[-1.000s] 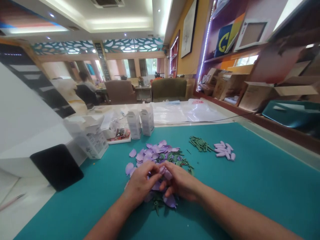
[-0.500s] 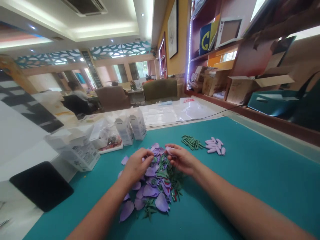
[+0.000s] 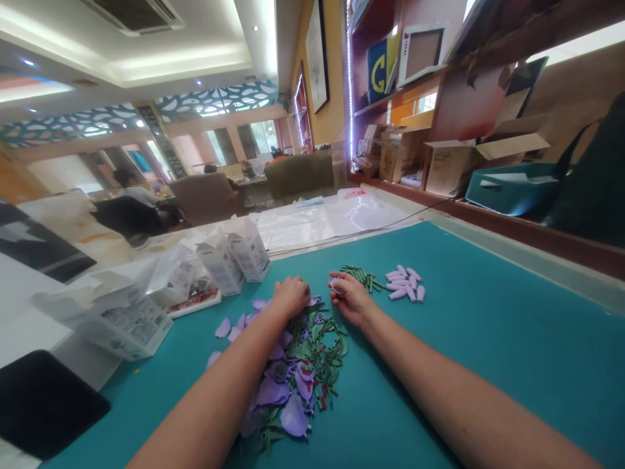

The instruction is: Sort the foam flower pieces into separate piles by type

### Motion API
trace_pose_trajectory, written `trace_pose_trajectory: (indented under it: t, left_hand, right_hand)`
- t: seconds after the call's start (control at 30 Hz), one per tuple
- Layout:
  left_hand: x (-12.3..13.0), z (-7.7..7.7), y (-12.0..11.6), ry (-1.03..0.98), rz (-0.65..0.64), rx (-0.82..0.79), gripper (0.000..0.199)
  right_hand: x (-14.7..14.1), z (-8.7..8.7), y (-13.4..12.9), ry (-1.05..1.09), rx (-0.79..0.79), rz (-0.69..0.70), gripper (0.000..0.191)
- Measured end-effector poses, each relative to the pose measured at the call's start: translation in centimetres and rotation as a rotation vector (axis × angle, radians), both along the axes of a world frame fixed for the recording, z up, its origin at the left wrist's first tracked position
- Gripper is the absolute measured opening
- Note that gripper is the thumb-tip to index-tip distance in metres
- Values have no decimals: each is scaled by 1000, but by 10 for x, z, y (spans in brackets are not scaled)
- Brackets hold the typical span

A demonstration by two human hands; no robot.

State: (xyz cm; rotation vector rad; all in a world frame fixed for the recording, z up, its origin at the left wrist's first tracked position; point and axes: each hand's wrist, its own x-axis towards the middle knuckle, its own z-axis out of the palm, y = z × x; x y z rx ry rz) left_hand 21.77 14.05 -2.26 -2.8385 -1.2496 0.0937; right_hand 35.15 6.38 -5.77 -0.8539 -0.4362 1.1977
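Note:
A heap of lilac foam petals and green leaf pieces (image 3: 297,365) lies on the teal cutting mat (image 3: 493,326), just below my hands. My left hand (image 3: 291,296) rests curled on the far edge of the heap, and its fingers hide whatever lies beneath them. My right hand (image 3: 350,298) sits beyond the heap's far right edge, pinching a small lilac petal (image 3: 336,284) against the fingers. Just past it lies a bundle of green stems (image 3: 360,277), and a small group of pale lilac petal shapes (image 3: 403,284) lies further right.
White printed boxes (image 3: 221,264) and a tray with red items (image 3: 194,303) stand past the mat's left edge. A black pad (image 3: 43,404) lies at lower left. Shelves with cardboard boxes (image 3: 449,169) run along the right wall, and a seated person (image 3: 131,198) is in the distance.
My hands have moved apart and forward from over the heap to its far edge. The whole view has swung, shifting the mat and heap to the left.

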Motion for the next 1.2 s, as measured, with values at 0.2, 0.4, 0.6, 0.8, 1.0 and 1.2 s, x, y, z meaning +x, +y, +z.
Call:
trace_pose_trajectory:
  t: [0.2, 0.4, 0.6, 0.8, 1.0, 1.2]
  left_hand:
    - [5, -3, 5, 21, 30, -60, 31]
    - [-4, 10, 10, -150, 50, -126, 30]
    - [-14, 30, 1, -428, 22, -230, 18]
    - [-9, 35, -25, -612, -36, -330, 14]
    - [-7, 32, -40, -624, -25, -357, 13]
    - [-33, 34, -13, -561, 95, -313, 16]
  right_hand:
    - [1, 0, 1, -7, -28, -21, 34]
    - [-2, 1, -2, -34, -72, 5, 38]
    - [-14, 5, -7, -44, -102, 128, 16]
    - [-24, 8, -14, 36, -100, 299, 38]
    - [-25, 9, -17, 142, -12, 385, 42]
    - [-23, 6, -17, 69, -26, 334, 19]
